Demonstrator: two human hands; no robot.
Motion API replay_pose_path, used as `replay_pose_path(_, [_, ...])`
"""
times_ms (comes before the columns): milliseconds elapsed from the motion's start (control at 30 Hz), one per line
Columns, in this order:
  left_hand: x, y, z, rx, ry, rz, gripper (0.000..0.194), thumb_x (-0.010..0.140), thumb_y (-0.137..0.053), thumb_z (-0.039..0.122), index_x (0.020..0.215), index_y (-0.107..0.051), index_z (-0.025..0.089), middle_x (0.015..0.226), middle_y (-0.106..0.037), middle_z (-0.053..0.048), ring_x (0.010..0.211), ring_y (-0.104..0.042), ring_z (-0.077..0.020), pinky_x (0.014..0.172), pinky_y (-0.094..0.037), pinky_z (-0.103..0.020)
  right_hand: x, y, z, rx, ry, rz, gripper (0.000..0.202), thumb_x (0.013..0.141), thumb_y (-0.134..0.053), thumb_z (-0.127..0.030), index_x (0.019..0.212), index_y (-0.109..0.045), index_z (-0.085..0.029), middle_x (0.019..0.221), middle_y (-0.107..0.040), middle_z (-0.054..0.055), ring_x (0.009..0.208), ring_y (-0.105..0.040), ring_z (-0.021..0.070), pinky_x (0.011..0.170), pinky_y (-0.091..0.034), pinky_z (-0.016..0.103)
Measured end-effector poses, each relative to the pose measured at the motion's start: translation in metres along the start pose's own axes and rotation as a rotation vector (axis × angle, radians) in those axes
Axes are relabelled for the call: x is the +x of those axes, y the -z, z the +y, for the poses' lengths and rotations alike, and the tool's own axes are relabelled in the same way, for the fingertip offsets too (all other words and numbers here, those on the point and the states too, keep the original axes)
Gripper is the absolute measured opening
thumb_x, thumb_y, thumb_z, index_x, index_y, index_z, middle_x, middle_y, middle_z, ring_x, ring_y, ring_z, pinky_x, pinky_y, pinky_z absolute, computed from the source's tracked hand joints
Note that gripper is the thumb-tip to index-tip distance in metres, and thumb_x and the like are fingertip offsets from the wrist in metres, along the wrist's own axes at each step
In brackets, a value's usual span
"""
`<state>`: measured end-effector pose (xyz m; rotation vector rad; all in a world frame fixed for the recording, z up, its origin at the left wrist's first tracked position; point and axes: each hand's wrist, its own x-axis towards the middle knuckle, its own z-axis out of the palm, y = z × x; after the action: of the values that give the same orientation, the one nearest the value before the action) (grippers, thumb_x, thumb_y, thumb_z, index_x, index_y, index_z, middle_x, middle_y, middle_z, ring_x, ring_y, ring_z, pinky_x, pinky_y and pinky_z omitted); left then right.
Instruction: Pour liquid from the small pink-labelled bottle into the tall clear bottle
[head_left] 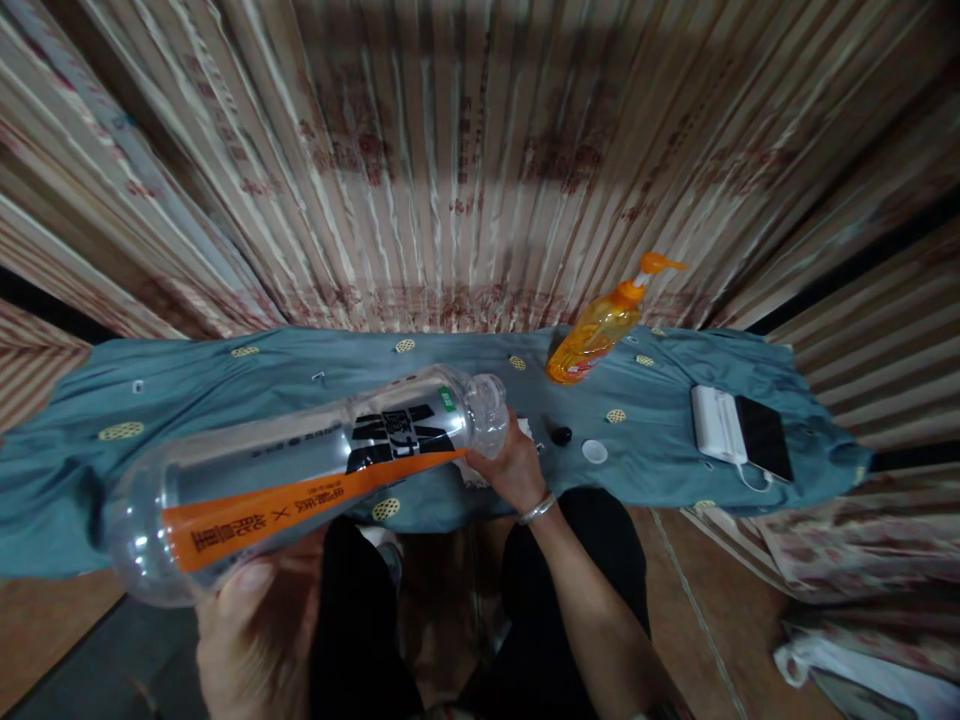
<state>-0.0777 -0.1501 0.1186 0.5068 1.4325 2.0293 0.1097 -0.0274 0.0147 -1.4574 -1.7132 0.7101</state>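
Clear plastic bottle (315,460) held tilted above blue-green cloth (187,385); probably light, thin-walled, slippery, best taken at neck and base. Base end gripped by left hand (259,630), neck by right hand (516,472), fingers partly hidden. Pump bottle (596,340) seen beyond.
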Motion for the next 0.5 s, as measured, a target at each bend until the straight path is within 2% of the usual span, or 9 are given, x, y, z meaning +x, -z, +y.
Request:
replay_pose_path(133, [0.0000, -0.0081, 0.0044, -0.049, 0.004, -0.010, 0.039, 0.055, -0.092, 0.054, 0.086, -0.079, 0.034, 0.109, -0.081, 0.003, 0.138, -0.059, -0.0372, 0.113, -0.055, -0.055, 0.0003, 0.0009, -0.0012, -0.009, -0.043, -0.019, 0.072, 0.077, -0.078, -0.049, 0.139, -0.057, -0.018, 0.113, -0.081, 0.013, 0.103, -0.080, 0.0341, 0.089, -0.066, 0.047])
replay_pose_path(300, [-0.0012, -0.0087, 0.0036, -0.072, 0.032, -0.033, 0.044, 0.057, -0.092, 0.054, 0.093, -0.078, 0.033, 0.104, -0.081, 0.002, 0.126, -0.067, -0.0345, 0.095, -0.066, -0.049, 0.0008, 0.0022, -0.0032, -0.002, -0.066, -0.030, 0.070, 0.075, -0.079, -0.044, 0.137, -0.058, -0.020, 0.114, -0.081, 0.012, 0.104, -0.079, 0.0340, 0.092, -0.065, 0.048])
replay_pose_path(400, [-0.0035, -0.0068, 0.0034, -0.063, 0.064, -0.035, 0.050, 0.057, -0.093, 0.055, 0.100, -0.079, 0.033, 0.102, -0.080, 0.001, 0.116, -0.071, -0.0351, 0.092, -0.068, -0.053, 0.0009, 0.0029, -0.0045, 0.010, -0.081, -0.031, 0.071, 0.075, -0.080, -0.042, 0.138, -0.059, -0.018, 0.113, -0.081, 0.012, 0.103, -0.079, 0.0336, 0.091, -0.065, 0.047])
replay_pose_path(500, [-0.0059, -0.0071, 0.0045, -0.077, 0.087, -0.045, 0.053, 0.057, -0.095, 0.050, 0.104, -0.078, 0.032, 0.110, -0.079, 0.002, 0.117, -0.070, -0.0347, 0.092, -0.068, -0.054, 0.0009, 0.0033, -0.0046, 0.026, -0.074, -0.038, 0.071, 0.077, -0.078, -0.044, 0.139, -0.059, -0.016, 0.112, -0.082, 0.013, 0.102, -0.079, 0.0333, 0.090, -0.065, 0.047])
